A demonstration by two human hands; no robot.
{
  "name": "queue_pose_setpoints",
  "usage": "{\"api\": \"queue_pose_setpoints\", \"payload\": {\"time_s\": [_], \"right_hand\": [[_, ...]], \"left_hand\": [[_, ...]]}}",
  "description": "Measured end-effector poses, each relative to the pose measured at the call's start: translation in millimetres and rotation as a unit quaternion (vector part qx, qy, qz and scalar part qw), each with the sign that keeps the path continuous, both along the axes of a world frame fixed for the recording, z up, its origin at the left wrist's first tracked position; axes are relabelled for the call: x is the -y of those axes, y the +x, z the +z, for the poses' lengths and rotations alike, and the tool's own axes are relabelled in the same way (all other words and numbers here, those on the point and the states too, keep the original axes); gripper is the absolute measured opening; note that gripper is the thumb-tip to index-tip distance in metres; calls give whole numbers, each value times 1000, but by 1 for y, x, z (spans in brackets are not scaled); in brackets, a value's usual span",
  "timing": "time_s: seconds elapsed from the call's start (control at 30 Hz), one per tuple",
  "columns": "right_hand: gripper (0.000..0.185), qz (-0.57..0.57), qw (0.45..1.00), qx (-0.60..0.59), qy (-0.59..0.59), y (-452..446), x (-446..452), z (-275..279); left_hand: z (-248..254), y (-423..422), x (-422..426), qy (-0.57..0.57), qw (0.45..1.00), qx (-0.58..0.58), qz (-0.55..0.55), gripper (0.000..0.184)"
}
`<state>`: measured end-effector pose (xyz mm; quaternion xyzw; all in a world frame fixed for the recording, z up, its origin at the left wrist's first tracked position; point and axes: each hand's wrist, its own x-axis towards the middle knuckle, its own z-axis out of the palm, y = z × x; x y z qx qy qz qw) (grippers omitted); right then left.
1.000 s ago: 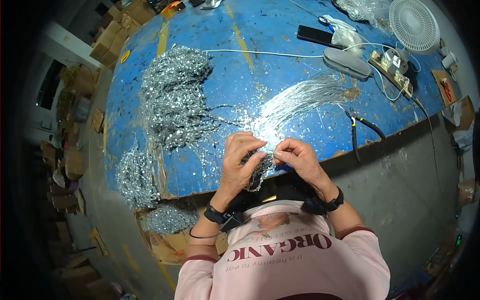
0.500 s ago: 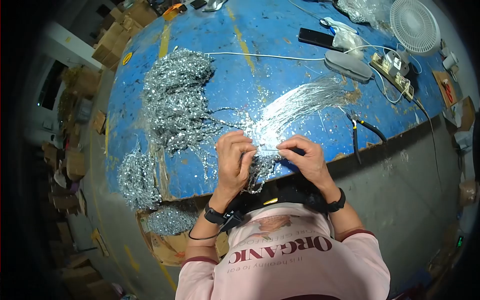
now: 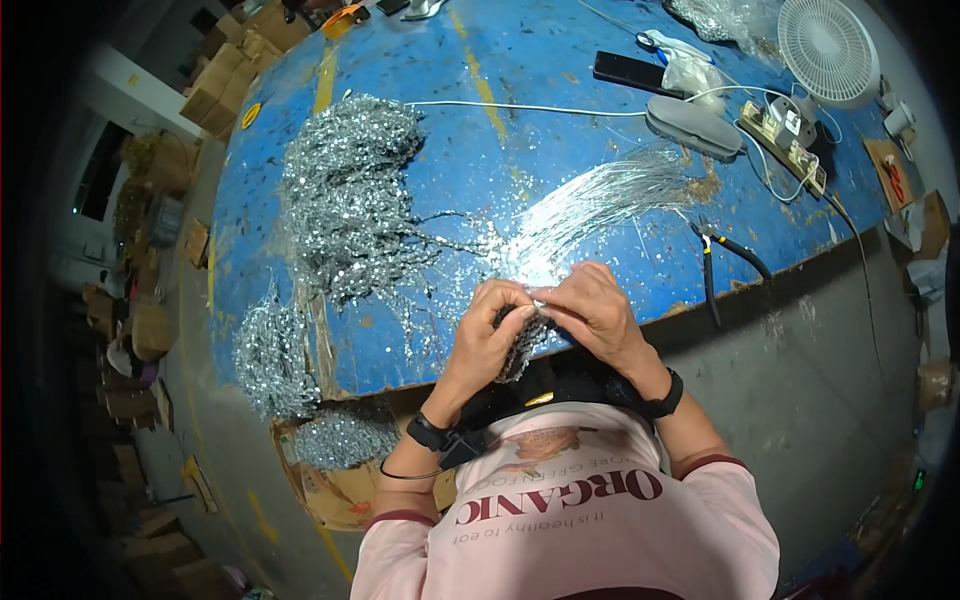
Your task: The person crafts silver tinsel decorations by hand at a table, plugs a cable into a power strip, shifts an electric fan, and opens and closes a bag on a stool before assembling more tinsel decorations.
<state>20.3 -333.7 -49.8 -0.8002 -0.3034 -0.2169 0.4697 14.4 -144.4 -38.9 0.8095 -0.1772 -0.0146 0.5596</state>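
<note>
My left hand (image 3: 484,338) is closed, thumb and forefinger pinching the top of a silver sequin strand (image 3: 522,352) that hangs in a short loop at the table's near edge. Against it, my right hand (image 3: 598,315) is closed too, its fingertips pinched on the same spot. A tiny pale bit shows between the fingertips; its exact shape is hidden. Just beyond the hands lies a fanned bundle of thin silver wires (image 3: 590,205). Left of them a large heap of silver sequin strands (image 3: 350,200) rests on the blue table (image 3: 560,90).
Pliers (image 3: 708,262) lie near the table edge at right. Beyond are a grey case (image 3: 694,127), a black phone (image 3: 630,70), a power strip (image 3: 790,150) and a white fan (image 3: 828,50). More sequin strands (image 3: 272,360) hang over the left corner, above a cardboard box (image 3: 340,490).
My hands have come together; the thin wire stretched between them is no longer visible. My left hand moved right, and the sequin strand now hangs more bunched below the fingers.
</note>
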Motion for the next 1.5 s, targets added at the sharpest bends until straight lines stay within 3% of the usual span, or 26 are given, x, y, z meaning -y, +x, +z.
{"api": "queue_pose_setpoints", "payload": {"time_s": [0.03,0.13,0.2,0.27,0.3,0.37,0.5,0.53,0.57,0.6,0.7,0.93,1.0,1.2,1.5], "right_hand": [[30,1,1000,0,0,1,-1,-1],[21,-6,1000,24,15,0,-4,-2],[15,-4,999,-49,9,-2,-3,2],[14,7,995,-96,32,-5,-4,4],[13,18,988,-140,54,-6,-6,5],[11,18,989,-142,40,-9,-8,5],[10,7,996,-89,-4,-10,-11,6],[10,9,996,-90,-4,-10,-12,6],[9,-8,998,-67,-6,-9,-12,7],[9,-25,999,-45,-9,-8,-12,7],[12,-56,997,-40,-16,-13,-16,3],[17,-92,996,9,7,-15,-16,0],[20,-93,995,30,18,-14,-16,-4],[25,-80,991,97,36,-10,-13,-13],[24,-60,989,139,-8,-7,-8,-13]], "left_hand": [[0,-1,-2,-37,998,-50,-14,5],[2,-5,-1,-20,999,-29,1,5],[4,-7,3,-6,1000,-7,17,7],[5,-8,4,101,972,202,58,9],[4,-8,6,101,972,202,59,9],[1,-8,9,145,925,339,88,13],[-12,-4,4,123,937,321,66,10],[-16,-4,3,10,990,133,50,6],[-18,-4,2,-104,992,-60,32,5],[-17,-2,2,-172,977,-124,11,10],[-8,4,-1,-206,957,-206,-14,12],[-1,4,0,-218,945,-244,-23,13],[0,6,-2,-267,895,-355,-25,14],[6,14,-9,-313,817,-478,-76,14],[6,20,-13,-293,809,-499,-107,14]]}}
